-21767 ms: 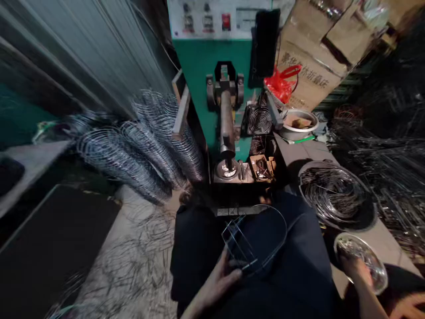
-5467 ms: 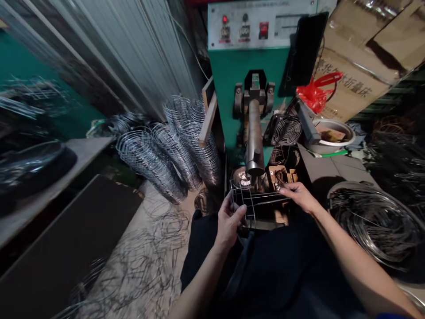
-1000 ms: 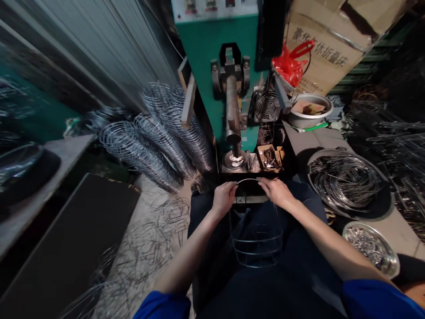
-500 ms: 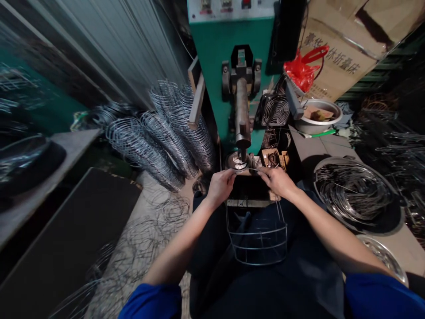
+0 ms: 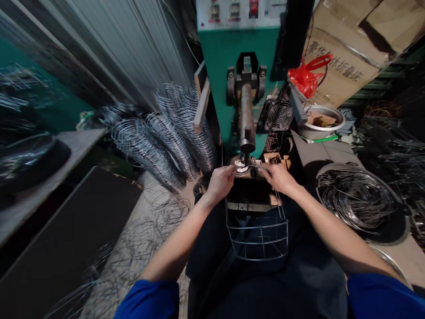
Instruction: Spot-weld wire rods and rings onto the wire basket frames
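Note:
A wire basket (image 5: 262,243) hangs below my hands over my lap, its thin metal bars curving into an open grid. My left hand (image 5: 220,184) pinches its upper rim on the left, fingers closed. On the right, my right hand (image 5: 280,179) grips the same rim between thumb and fingers. The rim lies at the lower contact of a green welding machine (image 5: 215,57). Just above it points the machine's thick metal electrode arm (image 5: 246,117); whether its tip touches the wire I cannot tell.
Stacks of wire rings (image 5: 146,150) stand left of the machine, with loose wire (image 5: 159,221) across the floor. A dark board (image 5: 76,230) leans farther left. On the right are a basin of bent wires (image 5: 358,195), a white bowl (image 5: 320,128), a small fan (image 5: 279,115) and a cardboard box (image 5: 345,57).
The head view has tilted slightly, so the machine and surroundings sit lower and farther right. Both hands keep their grip, and the basket's lower end appears slightly higher.

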Tool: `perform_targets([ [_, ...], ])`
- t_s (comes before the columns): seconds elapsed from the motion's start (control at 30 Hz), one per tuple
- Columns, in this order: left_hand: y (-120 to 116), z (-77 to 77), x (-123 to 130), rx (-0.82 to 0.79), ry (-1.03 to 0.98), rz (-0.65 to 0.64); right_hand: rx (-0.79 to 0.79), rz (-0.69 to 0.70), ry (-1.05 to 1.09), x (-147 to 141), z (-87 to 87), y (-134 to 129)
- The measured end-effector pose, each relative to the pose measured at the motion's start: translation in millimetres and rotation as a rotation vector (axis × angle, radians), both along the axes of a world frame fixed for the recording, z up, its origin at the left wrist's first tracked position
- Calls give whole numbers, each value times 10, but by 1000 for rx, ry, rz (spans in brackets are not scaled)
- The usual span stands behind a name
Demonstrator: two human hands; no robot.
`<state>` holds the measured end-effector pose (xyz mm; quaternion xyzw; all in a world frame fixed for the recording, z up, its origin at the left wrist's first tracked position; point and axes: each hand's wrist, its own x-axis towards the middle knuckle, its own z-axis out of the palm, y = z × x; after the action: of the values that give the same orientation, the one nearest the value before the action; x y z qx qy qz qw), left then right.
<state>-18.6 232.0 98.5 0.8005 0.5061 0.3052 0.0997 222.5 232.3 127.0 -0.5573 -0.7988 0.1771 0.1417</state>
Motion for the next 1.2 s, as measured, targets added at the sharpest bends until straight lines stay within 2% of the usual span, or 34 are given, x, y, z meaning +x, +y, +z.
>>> perform_targets([
  [0.2, 13, 15, 7, 3, -21, -8, -17, -8, -4, -15, -3, 36],
  [0.4, 9, 22, 10, -26, -17, -29, 31, 52, -65, -17, 8, 59],
  [0.53, 0, 18, 21, -30, 38, 8, 8, -5, -106, -36, 32, 35],
  [0.63, -33, 23, 35, -30, 57, 40, 31, -8, -107, -33, -16, 27],
  [0.77, -142, -9, 37, -22, 63, 45, 70, -1, -80, -17, -145, -29],
  [0.9, -402, -38, 51, -52, -99, 28, 66, -97, -102, -1, -230, -332],
  [0.97, -546, -15, 64, -157, -246, 65, 80, -104, -51, 25, -247, -531],
  [1.0, -604, 1, 75, -276, -329, 57, 101, -91, -2, 57, -260, -619],
  [1.07, -703, 31, 124, -529, -558, -57, 154, -95, 96, 181, -304, -770],
  [1.13, -822, 58, 208, -704, -685, -104, 209, -146, 165, 406, -379, -932],
  [1.2, -971, 79, 304, -786, -696, -62, 240, -254, 201, 735, -495, -1146],
])
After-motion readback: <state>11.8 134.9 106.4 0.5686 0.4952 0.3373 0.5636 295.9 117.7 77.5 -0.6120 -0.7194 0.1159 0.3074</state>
